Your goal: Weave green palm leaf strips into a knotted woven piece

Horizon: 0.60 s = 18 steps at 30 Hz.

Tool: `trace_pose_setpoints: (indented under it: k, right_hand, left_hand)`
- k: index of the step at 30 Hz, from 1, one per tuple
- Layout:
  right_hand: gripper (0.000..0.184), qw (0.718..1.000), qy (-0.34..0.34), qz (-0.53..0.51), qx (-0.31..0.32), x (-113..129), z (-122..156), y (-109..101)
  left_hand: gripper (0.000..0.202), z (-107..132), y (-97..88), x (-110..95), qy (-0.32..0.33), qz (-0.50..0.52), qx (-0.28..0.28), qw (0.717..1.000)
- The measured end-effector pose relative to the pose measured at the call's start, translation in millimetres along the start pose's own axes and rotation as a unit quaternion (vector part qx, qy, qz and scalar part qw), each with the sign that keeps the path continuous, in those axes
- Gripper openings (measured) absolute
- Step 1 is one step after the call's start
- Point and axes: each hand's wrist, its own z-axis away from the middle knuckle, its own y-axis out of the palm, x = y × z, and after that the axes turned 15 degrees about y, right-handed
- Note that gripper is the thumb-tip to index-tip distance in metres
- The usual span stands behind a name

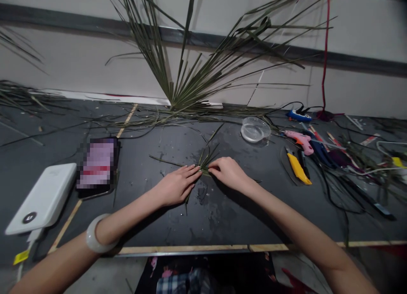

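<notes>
A pale bangle (pixel 91 237) circles the left forearm (pixel 60 264), nearest the camera. On the dark table (pixel 152 230), the left hand (pixel 176 185) and right hand (pixel 229 173) meet at 12 o'clock, both grips clenched from opposite sides on a small bundle of green palm strips (pixel 205 165). Its longest strand runs toward 9 o'clock, nearer the left hand; others fan toward 1 o'clock, and a short end trails toward 6.
</notes>
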Motion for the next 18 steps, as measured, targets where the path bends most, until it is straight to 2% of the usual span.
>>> trace_pose_setpoints:
  k: [4,10,18]
  right_hand:
    - [0.021,0.992,0.066,-0.108,-0.006,-0.4,-23.4,5.4]
    - [0.016,0.969,0.068,-0.233,0.046,-8.6,-47.2,16.6]
    - [0.013,0.969,0.044,-0.240,-0.037,-8.5,-38.7,30.8]
  left_hand:
    - [0.045,0.1,-0.9,-0.2,0.000,-0.002,-0.001,1.000]
    - [0.048,-0.9,-1.5,-0.9,0.002,-0.004,0.004,1.000]
    - [0.047,-2.7,-2.9,-2.8,-0.006,-0.012,0.016,1.000]
